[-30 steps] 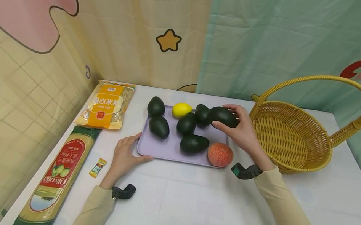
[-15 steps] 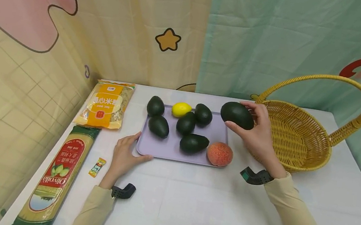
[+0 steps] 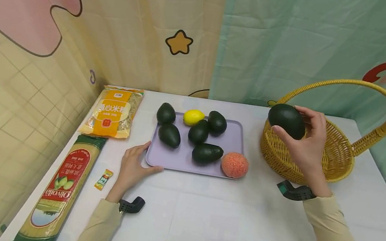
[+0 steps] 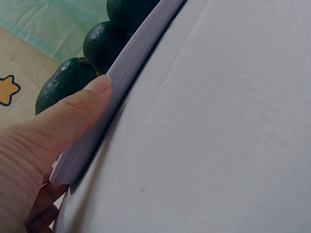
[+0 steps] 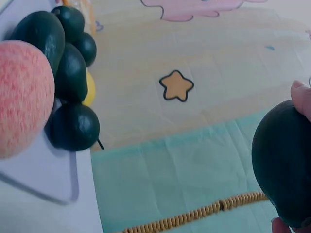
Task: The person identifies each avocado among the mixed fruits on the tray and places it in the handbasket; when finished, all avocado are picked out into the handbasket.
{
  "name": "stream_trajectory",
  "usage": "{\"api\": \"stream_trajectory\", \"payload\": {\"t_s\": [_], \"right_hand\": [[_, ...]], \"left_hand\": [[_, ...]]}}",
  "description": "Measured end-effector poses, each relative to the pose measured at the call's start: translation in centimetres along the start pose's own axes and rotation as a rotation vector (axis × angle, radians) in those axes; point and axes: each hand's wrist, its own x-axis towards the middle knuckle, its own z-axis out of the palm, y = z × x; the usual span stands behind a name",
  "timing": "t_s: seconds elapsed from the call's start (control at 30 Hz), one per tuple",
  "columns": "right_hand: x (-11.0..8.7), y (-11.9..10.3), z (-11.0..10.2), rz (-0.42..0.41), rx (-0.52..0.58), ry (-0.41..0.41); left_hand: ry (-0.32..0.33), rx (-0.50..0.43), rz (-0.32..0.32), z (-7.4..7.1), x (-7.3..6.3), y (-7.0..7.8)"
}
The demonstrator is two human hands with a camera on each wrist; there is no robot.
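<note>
My right hand [image 3: 308, 149] grips a dark green avocado [image 3: 285, 119] between thumb and fingers, above the left part of the yellow wicker basket [image 3: 342, 162]. The same avocado [image 5: 282, 160] shows at the right edge of the right wrist view. My left hand [image 3: 134, 170] holds the front left corner of the lilac tray [image 3: 172, 162], thumb along the front rim and fingers at the left side. On the tray lie several avocados [image 3: 207, 154], a yellow lemon [image 3: 193, 117] at the back and a pinkish-red peach [image 3: 235, 165] at the front right corner.
The basket's tall arched handle [image 3: 343, 81] rises over it. Left of the tray lie an orange-and-clear food bag [image 3: 114, 113], a long spaghetti packet [image 3: 61, 188] and a small wrapped candy [image 3: 104, 179]. A printed curtain [image 3: 263, 44] hangs behind the white table [image 3: 201, 220].
My right hand has carried the avocado rightward from over the tray's back right corner to over the basket. The left hand has stayed at the tray's corner.
</note>
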Motion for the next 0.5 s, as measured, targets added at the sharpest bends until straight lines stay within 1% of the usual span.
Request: {"api": "stream_trajectory", "payload": {"t_s": [0.1,0.13,0.2,0.3,0.4,0.5], "right_hand": [[0.0,0.6,-0.8,0.012,0.019,0.062],[0.0,0.8,-1.0,0.006,0.016,0.073],[0.0,1.2,-1.5,0.023,0.02,0.102],[0.0,1.7,-2.1,0.04,0.011,0.116],[0.3,2.5,-2.8,0.063,-0.018,0.128],[0.7,4.4,-3.6,0.075,-0.091,0.135]], "left_hand": [[0.006,-0.004,0.005,0.0,0.0,0.0],[0.008,-0.004,0.005,0.0,0.0,0.0],[0.01,-0.004,0.009,0.0,0.0,-0.1],[0.011,-0.003,0.007,0.1,0.0,-0.2],[0.007,-0.002,0.008,0.1,0.0,-0.2],[0.002,-0.001,0.001,0.1,0.0,-0.1]]}}
